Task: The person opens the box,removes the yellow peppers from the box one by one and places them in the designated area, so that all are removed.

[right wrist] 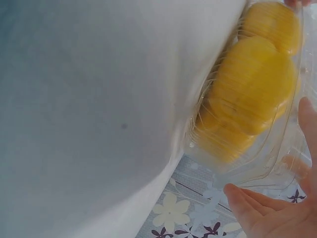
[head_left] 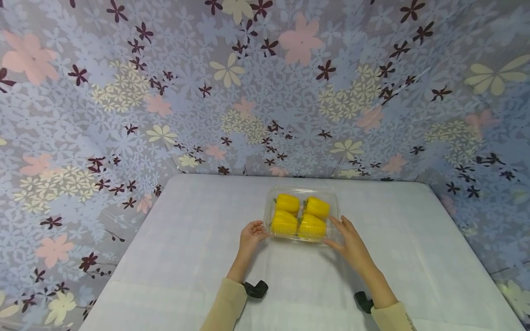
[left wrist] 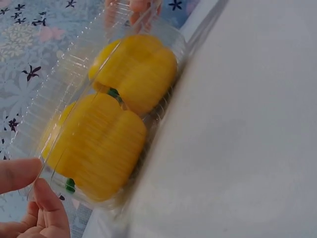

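A clear plastic container (head_left: 301,189) with several yellow bell peppers (head_left: 286,202) in it sits toward the back of the table. The peppers lie on their sides, green stems pointing left. At the container's left end, my left hand (head_left: 252,233) pinches the rim between thumb and forefinger; the left wrist view shows this thumb (left wrist: 47,196) just below the fingertip. My right hand (head_left: 351,241) is at the right end, its fingers fairly straight and spread along that side. In the right wrist view, the thumb (right wrist: 242,206) lies close by the container's corner.
A white cloth covers the table (head_left: 198,257). Behind it rises a flowered fabric backdrop (head_left: 265,92), which also runs along both sides. Black straps (head_left: 256,289) circle both wrists near the beige sleeves (head_left: 227,303).
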Motion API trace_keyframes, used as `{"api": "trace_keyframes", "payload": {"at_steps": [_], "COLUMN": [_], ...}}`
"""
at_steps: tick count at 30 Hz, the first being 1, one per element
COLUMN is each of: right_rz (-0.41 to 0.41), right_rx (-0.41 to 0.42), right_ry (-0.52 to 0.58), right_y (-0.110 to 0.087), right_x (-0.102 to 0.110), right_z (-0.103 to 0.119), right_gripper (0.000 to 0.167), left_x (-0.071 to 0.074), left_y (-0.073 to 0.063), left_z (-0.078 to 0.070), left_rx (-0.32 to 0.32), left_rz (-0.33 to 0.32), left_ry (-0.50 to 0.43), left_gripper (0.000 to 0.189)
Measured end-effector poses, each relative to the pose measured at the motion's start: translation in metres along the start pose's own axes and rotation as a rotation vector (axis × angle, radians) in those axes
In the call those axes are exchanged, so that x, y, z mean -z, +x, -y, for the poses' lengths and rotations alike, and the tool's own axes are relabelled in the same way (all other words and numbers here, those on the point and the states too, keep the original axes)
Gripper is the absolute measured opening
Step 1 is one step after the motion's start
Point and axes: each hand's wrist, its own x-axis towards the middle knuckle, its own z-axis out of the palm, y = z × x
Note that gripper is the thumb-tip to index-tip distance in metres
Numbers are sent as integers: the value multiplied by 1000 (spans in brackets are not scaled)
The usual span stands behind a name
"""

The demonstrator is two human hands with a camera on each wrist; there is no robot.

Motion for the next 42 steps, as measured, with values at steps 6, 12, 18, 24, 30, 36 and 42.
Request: {"api": "trace_keyframes", "payload": {"at_steps": [6,12,18,24,30,36,42], "right_rz": [-14,-13,8,11,-7,-39,-63], "right_rx": [24,30,21,49,78,118,60], "right_ry": [-7,-20,-36,-103,-155,-91,60], "right_y": [0,-3,-2,0,1,13,39], "right_x": [-2,-2,1,-1,3,22,44], "right_z": [1,2,5,7,9,16,20], "right_gripper": [71,71,69,66,66,68,77], "left_x": [1,0,-5,-6,-2,-1,-2], "left_y": [4,1,-12,-19,-17,1,14], "left_z": [13,7,-16,-20,-20,3,12], "left_rx": [15,34,-9,-69,-97,-204,-304], "left_rz": [-39,-64,-92,-104,-84,-85,-10], "left_ry": [-1,-6,13,74,92,289,459], "left_gripper": [39,34,33,21,19,27,42]}}
